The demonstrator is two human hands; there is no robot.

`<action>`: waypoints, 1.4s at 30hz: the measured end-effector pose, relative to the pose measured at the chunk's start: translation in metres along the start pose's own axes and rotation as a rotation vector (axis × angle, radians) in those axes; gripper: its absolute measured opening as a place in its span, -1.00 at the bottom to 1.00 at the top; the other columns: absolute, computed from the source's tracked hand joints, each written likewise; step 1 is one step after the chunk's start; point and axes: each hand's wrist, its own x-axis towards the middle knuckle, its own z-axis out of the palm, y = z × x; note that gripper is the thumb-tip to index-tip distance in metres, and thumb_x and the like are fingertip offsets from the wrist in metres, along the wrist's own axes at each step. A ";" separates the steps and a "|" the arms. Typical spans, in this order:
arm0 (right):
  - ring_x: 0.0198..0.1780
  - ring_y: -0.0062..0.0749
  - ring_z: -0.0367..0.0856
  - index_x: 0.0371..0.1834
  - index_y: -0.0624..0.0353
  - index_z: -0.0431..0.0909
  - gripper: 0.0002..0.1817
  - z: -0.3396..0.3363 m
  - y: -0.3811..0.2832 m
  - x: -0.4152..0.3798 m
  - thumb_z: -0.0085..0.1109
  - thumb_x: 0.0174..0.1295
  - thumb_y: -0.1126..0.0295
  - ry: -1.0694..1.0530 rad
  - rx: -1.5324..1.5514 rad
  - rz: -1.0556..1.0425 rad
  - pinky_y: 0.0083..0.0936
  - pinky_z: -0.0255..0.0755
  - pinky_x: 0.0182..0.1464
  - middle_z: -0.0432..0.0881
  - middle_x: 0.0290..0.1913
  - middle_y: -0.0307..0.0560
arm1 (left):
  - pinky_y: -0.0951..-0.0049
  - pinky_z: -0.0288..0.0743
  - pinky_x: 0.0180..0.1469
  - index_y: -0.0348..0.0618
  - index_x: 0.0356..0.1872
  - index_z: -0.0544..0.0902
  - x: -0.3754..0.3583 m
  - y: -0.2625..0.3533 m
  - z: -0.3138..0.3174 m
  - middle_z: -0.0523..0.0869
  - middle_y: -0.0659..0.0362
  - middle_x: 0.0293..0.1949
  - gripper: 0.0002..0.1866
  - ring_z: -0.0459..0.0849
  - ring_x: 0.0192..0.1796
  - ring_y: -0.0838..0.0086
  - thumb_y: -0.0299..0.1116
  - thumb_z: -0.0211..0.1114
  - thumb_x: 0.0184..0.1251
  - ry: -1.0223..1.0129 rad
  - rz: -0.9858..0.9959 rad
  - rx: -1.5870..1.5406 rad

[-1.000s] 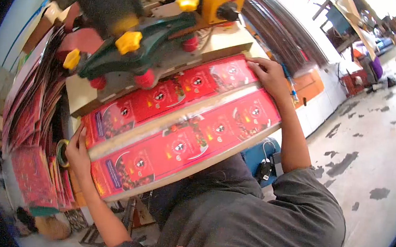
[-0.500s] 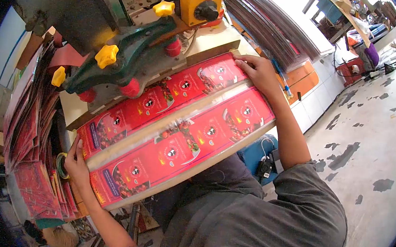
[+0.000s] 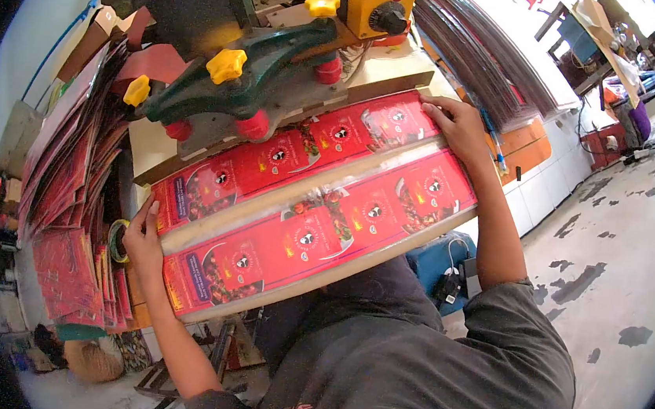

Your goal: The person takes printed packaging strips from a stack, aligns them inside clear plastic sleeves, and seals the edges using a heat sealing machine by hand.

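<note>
A long board carries two red printed strips, a rear one [image 3: 277, 156] and a front one [image 3: 308, 238], with a pale bare band between them. My left hand [image 3: 144, 240] grips the board's left end, fingers at its edge. At the far right end, my right hand [image 3: 457, 130] holds the back corner, its fingertips on the rear strip. The board's back edge lies against a machine with a dark green bracket [image 3: 278, 62], yellow star knobs [image 3: 226, 66] and red rollers [image 3: 252, 125].
Stacked red printed sheets [image 3: 65, 266] stand at the left, beside a roll of tape [image 3: 118, 239]. A yellow control box [image 3: 374, 8] sits on the machine. Behind my right hand lies a tall pile of sheets [image 3: 483, 58]. A blue stool [image 3: 436, 266] holds a charger.
The whole view has shifted, so the machine and board appear further right. Both my hands keep their hold on the board, which stays against the machine.
</note>
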 end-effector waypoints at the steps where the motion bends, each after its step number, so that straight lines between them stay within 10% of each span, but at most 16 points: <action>1: -0.12 -0.35 0.78 0.08 0.18 0.76 -0.66 0.000 -0.001 0.000 0.28 0.43 0.18 -0.001 0.002 -0.001 -0.45 0.56 0.00 0.83 -0.07 0.04 | 0.36 0.51 0.25 -0.21 0.24 0.70 0.001 0.000 0.000 0.78 -0.05 0.15 -0.50 0.74 0.19 0.35 -0.01 0.24 0.58 0.001 -0.001 0.002; 27: 0.10 -0.59 0.60 0.24 0.28 0.67 -0.64 -0.030 -0.005 -0.015 0.19 0.51 0.32 -0.348 0.184 0.059 -0.61 0.42 0.18 0.77 0.09 -0.12 | 0.40 0.53 -0.02 -0.26 0.05 0.80 -0.027 0.008 -0.015 0.80 -0.05 -0.23 -0.66 0.75 -0.16 0.32 -0.22 0.39 0.44 -0.001 0.068 -0.170; 41: 0.13 -0.25 0.73 0.13 0.18 0.75 -0.63 -0.015 0.005 -0.030 0.17 0.47 0.17 -0.094 0.140 -0.061 -0.43 0.47 0.25 0.80 0.07 -0.02 | 0.40 0.49 0.24 -0.30 0.21 0.71 -0.025 0.001 -0.020 0.78 -0.03 0.14 -0.52 0.72 0.13 0.37 -0.20 0.44 0.38 -0.108 0.001 -0.101; 42: 0.08 -0.45 0.69 0.12 0.30 0.73 -0.67 -0.017 0.004 -0.030 0.18 0.50 0.29 -0.101 0.161 -0.074 -0.49 0.49 0.19 0.79 0.07 -0.02 | 0.41 0.49 0.23 -0.30 0.23 0.70 -0.024 -0.004 -0.020 0.76 -0.04 0.18 -0.49 0.71 0.14 0.38 -0.16 0.45 0.38 -0.140 -0.035 -0.134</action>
